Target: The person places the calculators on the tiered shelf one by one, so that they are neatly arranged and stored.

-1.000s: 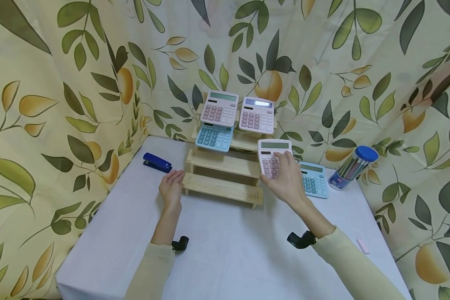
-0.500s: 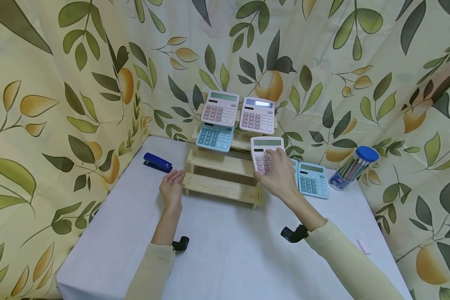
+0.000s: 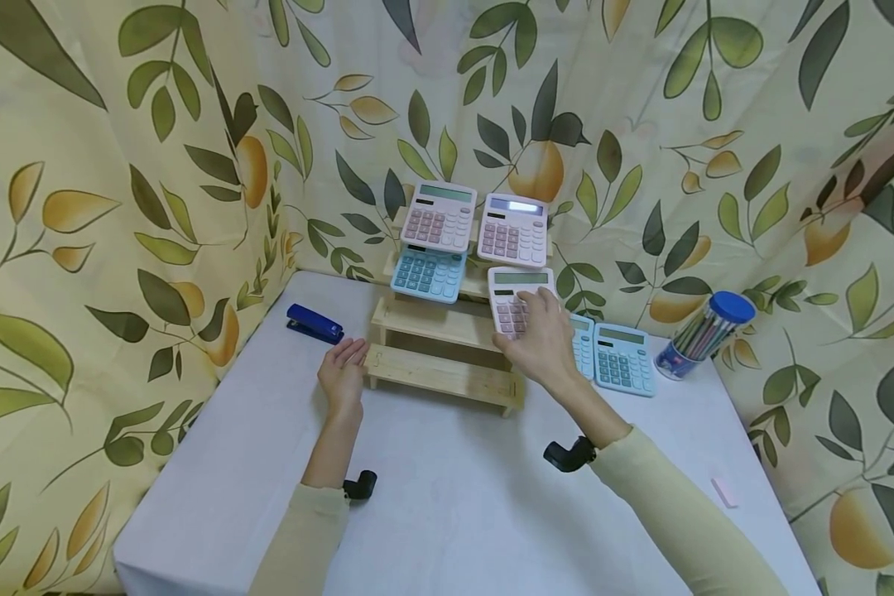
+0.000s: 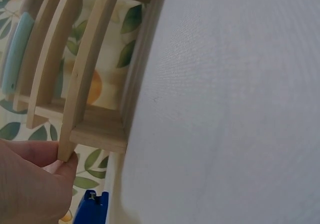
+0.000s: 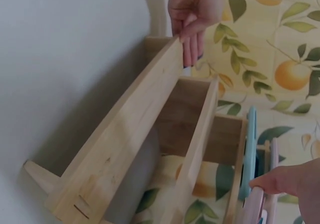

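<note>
The stepped rack point(image 3: 447, 348) at the centre is showing pale, unvarnished wood with a matt, faintly grained face. The pink calculator point(image 3: 517, 298) is looking like smooth plastic with a soft sheen, as are the blue calculator point(image 3: 624, 358) and the glossy dark-blue stapler point(image 3: 313, 323). A matt, finely woven white cloth is covering the table point(image 3: 447, 497). Printed fabric curtains point(image 3: 119, 165) are hanging behind, matt and creased. At right, the pencil tube point(image 3: 704, 335) is appearing as clear, shiny plastic.
</note>
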A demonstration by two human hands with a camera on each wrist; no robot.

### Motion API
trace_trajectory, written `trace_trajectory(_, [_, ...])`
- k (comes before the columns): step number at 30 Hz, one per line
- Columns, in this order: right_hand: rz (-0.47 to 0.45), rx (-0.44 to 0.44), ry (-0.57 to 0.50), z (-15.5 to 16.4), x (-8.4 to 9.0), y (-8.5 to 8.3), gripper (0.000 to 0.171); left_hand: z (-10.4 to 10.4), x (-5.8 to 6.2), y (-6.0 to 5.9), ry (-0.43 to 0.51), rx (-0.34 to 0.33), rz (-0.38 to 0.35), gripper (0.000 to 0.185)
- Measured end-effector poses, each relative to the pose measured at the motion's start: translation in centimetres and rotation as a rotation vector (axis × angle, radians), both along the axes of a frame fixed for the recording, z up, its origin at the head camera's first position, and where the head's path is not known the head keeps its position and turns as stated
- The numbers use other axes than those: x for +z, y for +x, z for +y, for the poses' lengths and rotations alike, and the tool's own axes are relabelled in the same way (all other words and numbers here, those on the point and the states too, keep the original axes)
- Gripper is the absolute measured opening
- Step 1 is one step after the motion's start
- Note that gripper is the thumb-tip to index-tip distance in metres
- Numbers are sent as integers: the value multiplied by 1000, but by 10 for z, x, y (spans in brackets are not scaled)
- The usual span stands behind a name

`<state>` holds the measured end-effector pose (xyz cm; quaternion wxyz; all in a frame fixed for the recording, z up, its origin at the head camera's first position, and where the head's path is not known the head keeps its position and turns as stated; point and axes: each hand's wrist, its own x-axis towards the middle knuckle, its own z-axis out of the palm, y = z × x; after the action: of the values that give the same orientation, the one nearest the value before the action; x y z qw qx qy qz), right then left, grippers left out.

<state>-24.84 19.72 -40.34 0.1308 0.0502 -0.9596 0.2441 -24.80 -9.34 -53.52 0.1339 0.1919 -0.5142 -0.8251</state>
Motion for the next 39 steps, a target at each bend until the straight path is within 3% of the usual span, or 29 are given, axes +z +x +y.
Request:
trace_trajectory(24, [28, -34, -11, -31, -2, -20, 77, -2, -1, 1, 11, -13, 22, 69])
trace_trajectory(39, [68, -49, 59, -44, -6, -29, 74, 0, 0, 2, 1, -1, 28, 70])
